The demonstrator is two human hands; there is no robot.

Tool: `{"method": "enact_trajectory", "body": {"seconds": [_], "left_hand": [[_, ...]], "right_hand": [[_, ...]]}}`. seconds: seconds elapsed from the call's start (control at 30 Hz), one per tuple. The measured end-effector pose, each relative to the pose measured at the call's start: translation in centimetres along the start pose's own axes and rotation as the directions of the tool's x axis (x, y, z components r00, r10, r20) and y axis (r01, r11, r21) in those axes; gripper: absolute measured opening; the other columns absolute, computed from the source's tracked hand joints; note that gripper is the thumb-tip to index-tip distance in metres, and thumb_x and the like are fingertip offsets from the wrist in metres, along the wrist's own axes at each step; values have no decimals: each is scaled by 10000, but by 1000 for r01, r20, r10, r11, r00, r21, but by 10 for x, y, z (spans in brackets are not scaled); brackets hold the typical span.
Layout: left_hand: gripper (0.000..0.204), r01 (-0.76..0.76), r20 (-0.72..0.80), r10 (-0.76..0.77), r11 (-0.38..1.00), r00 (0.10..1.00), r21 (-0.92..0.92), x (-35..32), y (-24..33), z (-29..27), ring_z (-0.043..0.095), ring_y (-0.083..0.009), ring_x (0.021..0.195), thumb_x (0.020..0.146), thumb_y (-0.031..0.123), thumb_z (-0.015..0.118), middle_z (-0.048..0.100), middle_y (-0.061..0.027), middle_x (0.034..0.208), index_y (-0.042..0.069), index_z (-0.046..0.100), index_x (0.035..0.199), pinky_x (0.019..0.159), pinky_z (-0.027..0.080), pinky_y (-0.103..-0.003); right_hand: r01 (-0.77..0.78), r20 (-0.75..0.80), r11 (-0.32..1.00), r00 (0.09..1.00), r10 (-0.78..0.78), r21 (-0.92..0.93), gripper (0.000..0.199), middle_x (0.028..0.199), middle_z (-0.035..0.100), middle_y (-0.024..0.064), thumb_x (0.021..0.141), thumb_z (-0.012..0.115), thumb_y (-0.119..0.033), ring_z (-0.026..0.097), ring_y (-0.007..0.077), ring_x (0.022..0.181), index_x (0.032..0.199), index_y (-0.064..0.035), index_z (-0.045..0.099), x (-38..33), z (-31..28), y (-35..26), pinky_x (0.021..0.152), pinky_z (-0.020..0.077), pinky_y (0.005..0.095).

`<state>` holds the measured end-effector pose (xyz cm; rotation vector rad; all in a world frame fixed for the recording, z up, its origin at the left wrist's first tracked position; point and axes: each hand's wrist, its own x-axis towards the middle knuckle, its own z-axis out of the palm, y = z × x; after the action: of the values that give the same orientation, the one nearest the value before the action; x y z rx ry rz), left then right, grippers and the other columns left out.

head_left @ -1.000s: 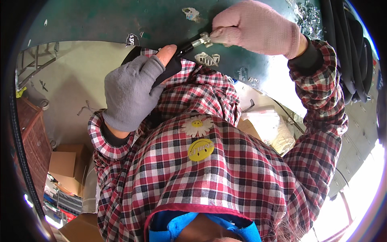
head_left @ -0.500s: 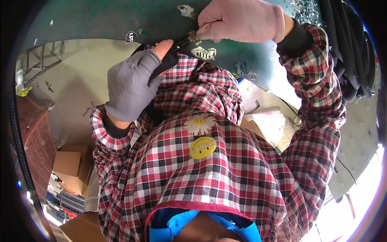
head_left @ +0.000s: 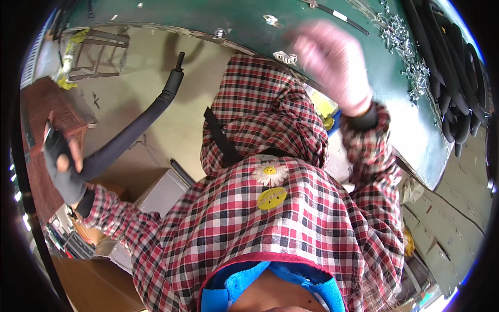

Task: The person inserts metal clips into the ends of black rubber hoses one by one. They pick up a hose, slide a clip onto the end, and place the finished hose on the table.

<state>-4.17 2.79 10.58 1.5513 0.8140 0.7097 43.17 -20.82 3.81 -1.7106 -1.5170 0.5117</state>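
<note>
Our left hand (head_left: 63, 166) (grey glove, bare tips showing) is out at far left, fingers around the lower end of a black foam-covered tube (head_left: 130, 132). Tube slants up and right above the pale floor (head_left: 205, 86), thinner black tip up. Behind that hand we see a red-brown wooden cabinet (head_left: 54, 106).

Our right hand (head_left: 335, 65), pink glove, is over the near edge of the green desk (head_left: 197, 15); motion blur, so we can't tell whether its fingers are curled or spread. Nearest it: a torn paper scrap (head_left: 285, 57). Desk right side: scattered small metal clips (head_left: 397, 44), then a bundle of black tubes (head_left: 447, 67). Black-and-white rod (head_left: 338, 14) lies at the top.
</note>
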Motion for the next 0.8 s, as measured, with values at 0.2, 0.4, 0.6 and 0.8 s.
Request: {"method": "enact_trajectory", "body": {"seconds": [0.2,0.4,0.6,0.8], "left_hand": [[1070,-67,-76,24,765,997,-641,-37,-24,-50,461,-75,500,860,324,815,490,-13,711,116,96,1625,481,403,-198],[735,-64,-123,-59,600,991,-797,-28,-162,-12,443,-68,502,1009,332,634,511,-23,745,36,243,1557,509,400,-215],[810,-152,-89,200,324,976,-934,-57,-121,-39,522,-119,396,969,277,663,548,-70,696,-73,221,1551,390,464,-199],[915,-38,64,348,279,935,-960,-91,-109,-70,567,-163,409,917,224,661,578,-139,674,-51,94,1581,394,505,-235]], "right_hand": [[-497,509,298,860,43,815,1071,1579,360,233,836,796,-507,359,354,1457,1566,22,217,-15,151,20,1155,377,450],[-526,306,359,801,515,771,733,1115,657,147,816,862,-229,655,161,957,1341,83,457,-21,184,18,791,552,263],[-643,328,620,764,556,449,1224,1493,427,328,733,901,-437,515,370,1338,1525,122,153,-7,190,15,1077,463,409],[-613,615,-92,751,240,785,832,1174,633,138,823,852,-249,639,231,1070,1402,93,361,19,216,17,1013,491,377]]}}
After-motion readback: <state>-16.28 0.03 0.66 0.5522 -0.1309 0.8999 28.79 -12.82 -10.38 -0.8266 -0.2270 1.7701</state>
